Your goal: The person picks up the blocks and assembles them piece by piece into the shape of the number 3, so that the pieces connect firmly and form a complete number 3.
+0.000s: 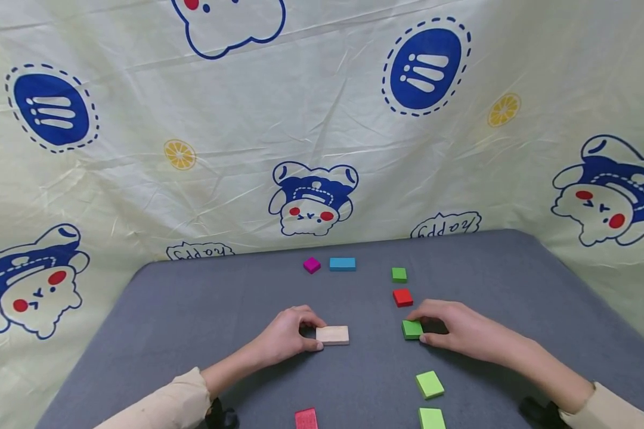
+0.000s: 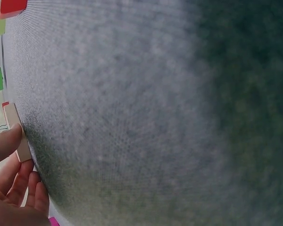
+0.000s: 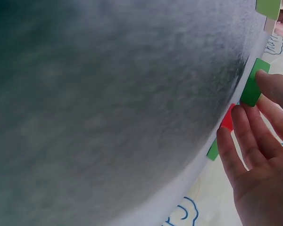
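My left hand (image 1: 290, 333) pinches the left end of a pale wooden block (image 1: 333, 335) at the middle of the table. In the left wrist view the thumb lies on one side of that wooden block (image 2: 18, 136) and the fingers on the other. To the right, my right hand (image 1: 461, 330) pinches a green block (image 1: 412, 330) between thumb and fingers. The right wrist view shows the thumb on the face of this green block (image 3: 254, 84). A red block (image 1: 402, 298) lies just behind it, and another green block (image 1: 399, 274) farther back.
At the back lie a magenta block (image 1: 312, 265) and a blue block (image 1: 342, 264). Two light green blocks (image 1: 430, 385) and a pinkish-red block (image 1: 306, 419) lie toward the front. A printed cloth (image 1: 322, 119) hangs behind the grey table (image 1: 204, 298).
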`<action>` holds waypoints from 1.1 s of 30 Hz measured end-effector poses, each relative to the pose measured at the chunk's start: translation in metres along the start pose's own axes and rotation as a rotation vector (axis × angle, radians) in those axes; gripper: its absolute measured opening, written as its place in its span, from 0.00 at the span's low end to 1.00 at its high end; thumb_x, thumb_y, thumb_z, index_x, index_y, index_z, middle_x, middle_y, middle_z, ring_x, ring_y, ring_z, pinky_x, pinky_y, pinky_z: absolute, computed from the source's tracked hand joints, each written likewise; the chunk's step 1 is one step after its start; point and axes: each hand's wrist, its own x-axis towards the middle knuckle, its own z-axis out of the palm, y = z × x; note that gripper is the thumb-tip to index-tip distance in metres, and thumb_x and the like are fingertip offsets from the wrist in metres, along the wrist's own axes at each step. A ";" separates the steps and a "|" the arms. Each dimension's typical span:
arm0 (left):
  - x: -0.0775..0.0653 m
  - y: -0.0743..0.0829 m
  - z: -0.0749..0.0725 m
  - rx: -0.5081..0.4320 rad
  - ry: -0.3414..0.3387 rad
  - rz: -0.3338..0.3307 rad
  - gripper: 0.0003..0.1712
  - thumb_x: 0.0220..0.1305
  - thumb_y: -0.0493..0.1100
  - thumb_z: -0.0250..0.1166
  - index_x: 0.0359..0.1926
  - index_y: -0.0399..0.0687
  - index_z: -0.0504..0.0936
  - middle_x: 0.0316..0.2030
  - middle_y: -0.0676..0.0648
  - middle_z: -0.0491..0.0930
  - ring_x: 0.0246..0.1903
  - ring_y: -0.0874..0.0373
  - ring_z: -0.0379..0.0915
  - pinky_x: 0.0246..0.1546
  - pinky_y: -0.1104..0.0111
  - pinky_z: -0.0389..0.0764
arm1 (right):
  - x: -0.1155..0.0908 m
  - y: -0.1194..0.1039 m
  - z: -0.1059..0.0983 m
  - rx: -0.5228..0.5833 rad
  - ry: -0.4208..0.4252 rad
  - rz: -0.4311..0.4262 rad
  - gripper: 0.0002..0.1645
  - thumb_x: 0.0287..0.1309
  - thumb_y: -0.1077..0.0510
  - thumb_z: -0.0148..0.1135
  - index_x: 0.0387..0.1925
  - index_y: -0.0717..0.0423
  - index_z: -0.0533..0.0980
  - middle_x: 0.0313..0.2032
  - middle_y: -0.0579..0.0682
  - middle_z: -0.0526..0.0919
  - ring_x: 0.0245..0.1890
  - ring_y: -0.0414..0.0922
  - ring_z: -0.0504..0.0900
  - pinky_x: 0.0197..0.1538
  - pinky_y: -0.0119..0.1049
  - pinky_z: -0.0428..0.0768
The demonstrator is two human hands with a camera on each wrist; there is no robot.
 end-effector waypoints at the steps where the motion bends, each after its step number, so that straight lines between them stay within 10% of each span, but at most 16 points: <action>1: 0.000 0.000 0.000 -0.001 -0.001 -0.001 0.15 0.51 0.37 0.76 0.42 0.48 0.87 0.37 0.57 0.79 0.39 0.62 0.75 0.44 0.66 0.75 | 0.001 -0.001 0.000 0.003 -0.002 -0.003 0.19 0.59 0.53 0.69 0.52 0.38 0.79 0.46 0.31 0.77 0.47 0.37 0.76 0.51 0.42 0.76; 33: -0.001 0.001 0.000 0.003 -0.005 -0.009 0.14 0.53 0.37 0.75 0.42 0.49 0.87 0.37 0.57 0.78 0.40 0.61 0.74 0.45 0.65 0.75 | 0.049 -0.038 0.014 0.046 -0.142 -0.107 0.19 0.59 0.55 0.69 0.53 0.43 0.79 0.46 0.33 0.77 0.47 0.37 0.76 0.53 0.40 0.77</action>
